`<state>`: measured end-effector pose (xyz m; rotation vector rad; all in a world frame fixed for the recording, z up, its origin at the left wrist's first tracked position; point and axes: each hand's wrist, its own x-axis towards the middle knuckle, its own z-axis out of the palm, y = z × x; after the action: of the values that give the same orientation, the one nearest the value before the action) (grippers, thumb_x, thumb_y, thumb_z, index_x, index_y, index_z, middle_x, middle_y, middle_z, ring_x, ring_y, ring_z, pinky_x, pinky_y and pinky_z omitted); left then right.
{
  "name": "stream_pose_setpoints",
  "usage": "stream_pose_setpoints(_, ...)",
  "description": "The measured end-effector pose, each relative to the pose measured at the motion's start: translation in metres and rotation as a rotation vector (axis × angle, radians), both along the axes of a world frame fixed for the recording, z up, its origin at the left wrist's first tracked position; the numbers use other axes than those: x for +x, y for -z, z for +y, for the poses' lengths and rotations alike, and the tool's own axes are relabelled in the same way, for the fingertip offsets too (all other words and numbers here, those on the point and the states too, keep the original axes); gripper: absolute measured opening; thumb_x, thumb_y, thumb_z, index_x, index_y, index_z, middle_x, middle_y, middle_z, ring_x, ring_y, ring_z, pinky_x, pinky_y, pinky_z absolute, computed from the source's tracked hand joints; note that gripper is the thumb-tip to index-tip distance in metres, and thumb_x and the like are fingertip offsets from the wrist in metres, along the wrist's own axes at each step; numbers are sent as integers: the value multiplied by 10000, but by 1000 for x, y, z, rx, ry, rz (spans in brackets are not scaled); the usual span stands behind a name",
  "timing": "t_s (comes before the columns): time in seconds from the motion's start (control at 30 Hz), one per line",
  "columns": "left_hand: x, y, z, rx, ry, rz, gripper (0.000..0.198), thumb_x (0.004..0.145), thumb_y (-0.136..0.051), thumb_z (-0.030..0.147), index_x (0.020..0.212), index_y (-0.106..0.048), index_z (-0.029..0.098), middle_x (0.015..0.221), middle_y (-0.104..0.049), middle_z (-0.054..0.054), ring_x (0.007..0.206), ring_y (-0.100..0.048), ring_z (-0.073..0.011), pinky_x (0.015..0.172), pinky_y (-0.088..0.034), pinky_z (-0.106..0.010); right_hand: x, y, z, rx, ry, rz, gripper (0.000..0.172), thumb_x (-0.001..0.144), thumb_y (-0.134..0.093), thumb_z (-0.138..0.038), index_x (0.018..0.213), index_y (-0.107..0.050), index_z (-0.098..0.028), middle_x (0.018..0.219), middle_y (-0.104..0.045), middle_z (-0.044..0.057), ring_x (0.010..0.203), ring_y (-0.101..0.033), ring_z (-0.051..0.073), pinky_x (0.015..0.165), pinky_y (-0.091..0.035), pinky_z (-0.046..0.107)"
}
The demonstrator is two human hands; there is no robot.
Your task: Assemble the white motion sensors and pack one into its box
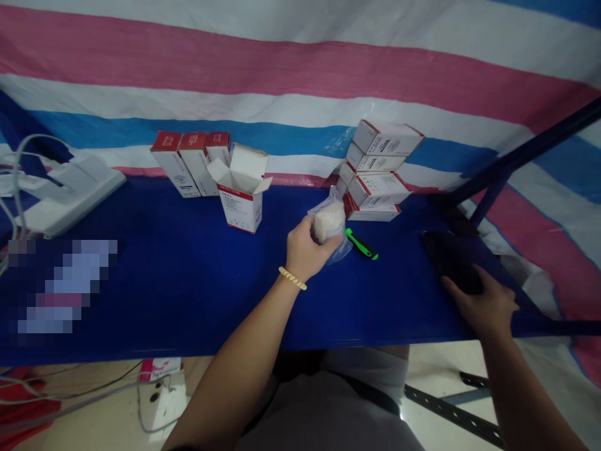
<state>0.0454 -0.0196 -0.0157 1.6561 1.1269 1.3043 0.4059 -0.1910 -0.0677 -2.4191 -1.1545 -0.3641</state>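
My left hand is closed around a whitish rounded item in a clear plastic bag, held over the blue tabletop. What the item is I cannot make out. A green and black handled tool lies just right of the bag. At the right end, my right hand grips the near end of a flat black rectangular object, which looks like a phone. An open white and red carton stands left of my left hand, its flaps up; its inside bottom is hidden.
Several closed red-topped cartons stand behind the open one. More cartons are stacked at the back right. A white power strip with cables occupies the left, near a pixelated patch. A blue metal frame borders the right, before striped sheeting.
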Motion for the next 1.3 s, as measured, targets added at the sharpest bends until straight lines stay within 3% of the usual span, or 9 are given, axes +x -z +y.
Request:
stream_pose_setpoints(0.07,0,0,0,2,-4,2,381,624,-811,404,859,-608,184,748,-658,-30,641,-593,-176,586,-455,-312,3,1,0,-42,-43,14,731,664,-498,-725,1104,-661,-165,1109,-652,148,1070,-568,358,962,-383,555)
stream_pose_setpoints(0.2,0,0,0,0,-5,-13,373,628,-809,392,866,-609,185,742,-658,-20,641,-599,-169,592,-464,-303,7,4,1,-70,-29,3,832,653,-493,-750,1186,-621,-124,1097,-655,169,1052,-593,352,965,-420,525)
stream_pose_setpoints(0.33,-1,0,0,0,-15,-12,374,623,-813,388,859,-611,180,737,-655,-20,627,-588,-164,583,-460,-302,6,3,1,-42,-105,-29,769,683,-446,-768,1062,-667,-138,1066,-667,153,1058,-610,344,990,-423,517)
stream_pose_setpoints(0.5,-3,-2,2,-6,-26,-19,362,625,-806,386,850,-608,182,731,-655,-16,621,-586,-162,574,-455,-297,2,-3,1,-27,-49,22,1006,611,-494,-839,1244,-590,-64,1183,-617,218,1143,-561,389,997,-426,544)
stream_pose_setpoints(0.63,-5,-1,5,-47,-43,-34,364,613,-806,375,846,-602,184,719,-654,-11,614,-587,-160,571,-456,-289,0,1,-9,122,-87,-131,844,665,-465,-823,1046,-675,-100,1193,-607,205,1174,-554,372,1027,-421,515)
stream_pose_setpoints(0.83,-8,1,11,-89,-55,-60,379,604,-815,377,862,-609,190,721,-660,-17,609,-592,-167,586,-472,-310,1,13,-33,235,-68,-255,519,749,-546,-651,857,-679,-160,1129,-649,154,1059,-626,334,917,-502,468)
stream_pose_setpoints(1.03,-9,1,12,-102,-58,-58,371,602,-814,360,862,-620,182,742,-672,-21,638,-608,-171,600,-478,-304,9,15,-30,55,-244,-266,664,758,-459,-700,1038,-664,-134,1158,-616,176,1163,-569,333,1023,-398,498)
stream_pose_setpoints(1.3,-9,1,12,-98,-61,-28,384,604,-820,357,884,-631,176,746,-673,-28,648,-615,-181,616,-482,-320,5,13,-28,30,-271,-256,710,783,-408,-717,1086,-645,-121,1165,-606,191,1195,-547,333,1037,-381,500)
